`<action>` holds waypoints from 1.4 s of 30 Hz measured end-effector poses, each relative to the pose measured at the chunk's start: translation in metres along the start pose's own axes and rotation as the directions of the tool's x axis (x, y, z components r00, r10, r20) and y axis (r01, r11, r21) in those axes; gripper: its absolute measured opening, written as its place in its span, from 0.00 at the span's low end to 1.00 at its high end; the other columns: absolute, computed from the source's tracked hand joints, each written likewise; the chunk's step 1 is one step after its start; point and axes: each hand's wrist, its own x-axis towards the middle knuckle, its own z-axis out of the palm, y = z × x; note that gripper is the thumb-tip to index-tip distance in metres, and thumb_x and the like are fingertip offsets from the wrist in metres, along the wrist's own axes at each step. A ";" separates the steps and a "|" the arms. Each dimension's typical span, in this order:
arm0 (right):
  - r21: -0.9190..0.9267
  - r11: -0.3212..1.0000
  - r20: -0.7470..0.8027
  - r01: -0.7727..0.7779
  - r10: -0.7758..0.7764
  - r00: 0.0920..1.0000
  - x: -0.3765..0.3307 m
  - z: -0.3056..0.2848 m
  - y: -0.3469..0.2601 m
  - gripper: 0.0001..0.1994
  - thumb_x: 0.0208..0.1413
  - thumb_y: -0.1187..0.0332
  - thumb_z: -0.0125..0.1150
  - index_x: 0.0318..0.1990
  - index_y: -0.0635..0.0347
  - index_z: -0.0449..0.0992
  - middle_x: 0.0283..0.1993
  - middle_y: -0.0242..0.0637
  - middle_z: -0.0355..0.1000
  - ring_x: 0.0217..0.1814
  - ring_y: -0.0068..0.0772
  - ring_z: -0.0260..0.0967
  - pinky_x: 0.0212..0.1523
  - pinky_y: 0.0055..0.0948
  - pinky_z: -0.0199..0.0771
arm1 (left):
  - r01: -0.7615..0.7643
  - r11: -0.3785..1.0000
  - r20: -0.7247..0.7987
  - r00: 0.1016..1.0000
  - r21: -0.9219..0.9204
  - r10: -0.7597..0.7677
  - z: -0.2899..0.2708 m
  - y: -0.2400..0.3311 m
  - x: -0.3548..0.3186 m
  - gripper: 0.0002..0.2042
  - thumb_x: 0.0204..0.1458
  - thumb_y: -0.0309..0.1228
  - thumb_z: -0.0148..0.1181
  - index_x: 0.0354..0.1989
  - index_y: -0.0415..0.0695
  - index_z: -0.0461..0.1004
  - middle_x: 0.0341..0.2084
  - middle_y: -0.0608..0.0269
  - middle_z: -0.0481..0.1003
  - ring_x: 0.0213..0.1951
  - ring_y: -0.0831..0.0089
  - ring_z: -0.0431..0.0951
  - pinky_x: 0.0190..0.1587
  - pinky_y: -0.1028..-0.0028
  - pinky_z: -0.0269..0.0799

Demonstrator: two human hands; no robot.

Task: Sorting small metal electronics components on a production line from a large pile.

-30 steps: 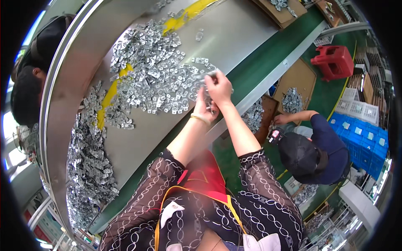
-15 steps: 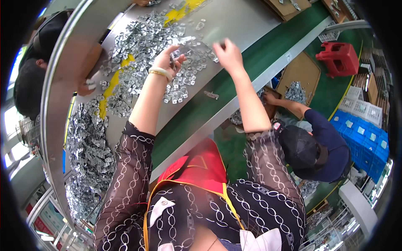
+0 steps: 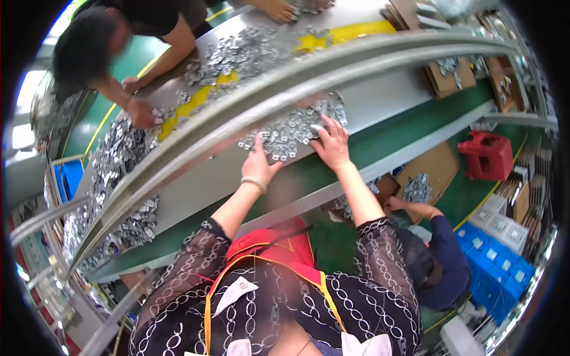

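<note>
A heap of small shiny metal clips or brackets [image 3: 288,133] lies on the grey metal tabletop [image 3: 380,110], at its near side. My left hand [image 3: 259,166] rests at the left edge of this heap, fingers stretched out and thumb apart. My right hand [image 3: 332,143] lies at the right edge, its fingers spread over some of the pieces. Neither hand visibly grips a piece. The far part of the heap is hidden behind a metal rail.
The curved metal rail [image 3: 309,79] crosses above the table. Beyond it lie more metal pieces [image 3: 243,53] and yellow strips [image 3: 350,31]. A co-worker's hand [image 3: 142,113] touches pieces at left. On the right are a person in a dark cap [image 3: 424,261], a red stool [image 3: 487,155] and blue crates [image 3: 496,261].
Both hands have come down to the near heap, one at each side. My right hand has opened. The view has shifted, so the rail now crosses the middle.
</note>
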 end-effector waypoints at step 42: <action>0.175 0.873 0.488 0.456 -0.479 0.730 0.067 0.259 -0.437 0.26 0.51 0.60 0.60 0.59 0.53 0.67 0.68 0.38 0.60 0.68 0.41 0.57 0.63 0.49 0.55 | 0.100 0.615 -0.263 0.842 -0.783 -0.471 -0.083 -0.460 -0.161 0.18 0.47 0.33 0.61 0.47 0.41 0.76 0.39 0.50 0.79 0.41 0.61 0.79 0.47 0.68 0.73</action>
